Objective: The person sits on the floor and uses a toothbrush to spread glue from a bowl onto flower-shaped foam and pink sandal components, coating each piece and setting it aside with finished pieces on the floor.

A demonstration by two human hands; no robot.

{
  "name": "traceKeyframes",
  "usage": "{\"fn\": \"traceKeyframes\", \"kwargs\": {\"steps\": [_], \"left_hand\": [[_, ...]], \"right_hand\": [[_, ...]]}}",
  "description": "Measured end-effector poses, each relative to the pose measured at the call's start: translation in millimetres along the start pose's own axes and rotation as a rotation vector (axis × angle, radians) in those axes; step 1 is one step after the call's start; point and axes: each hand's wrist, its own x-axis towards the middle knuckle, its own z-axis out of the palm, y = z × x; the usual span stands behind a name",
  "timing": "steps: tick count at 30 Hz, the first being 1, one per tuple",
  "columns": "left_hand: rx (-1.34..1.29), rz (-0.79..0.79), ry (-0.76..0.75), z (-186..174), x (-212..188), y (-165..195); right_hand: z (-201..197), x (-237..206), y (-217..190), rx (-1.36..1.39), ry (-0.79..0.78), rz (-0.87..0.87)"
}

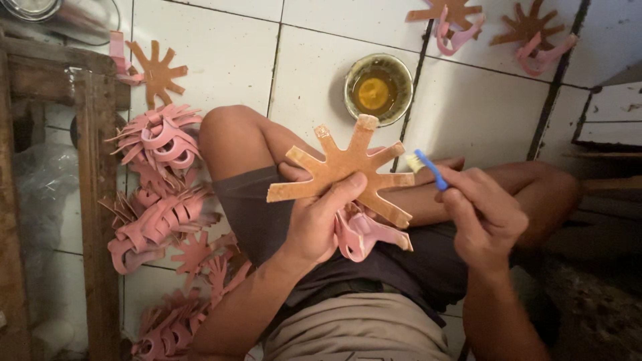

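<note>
Left hand pinches a thin, light, bendy star cutout at its centre; right hand grips a blue brush beside one arm.

Bare tiles lie open ahead; glue bowl centre; pink pieces crowd the left.

The white tiled floor carried everything. A small bowl of amber liquid, perhaps glue, stood near the middle. A heap of pink strap pieces lay along the left side, with one brown star-shaped cutout above it and two more cutouts with pink straps near the top right.
</note>
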Motion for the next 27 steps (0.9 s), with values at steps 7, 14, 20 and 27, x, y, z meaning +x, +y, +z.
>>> {"fn": "traceKeyframes", "kwargs": {"steps": [7, 14, 20, 27], "left_hand": [[-0.049, -0.043, -0.023, 14, -3, 9], [0.045, -0.006, 0.004, 14, -4, 8], [0.085, 0.202, 0.103, 14, 1, 4], [0.271, 0.260, 0.148, 8, 6, -10]], "right_hand": [[14, 5, -1, 0.029, 0.064, 0.227], [10, 7, 4, -0.133, -0.018, 0.013], [9, 3, 2, 0.022, 0.133, 0.209], [11, -2, -2, -0.050, 0.018, 0.113]]}}
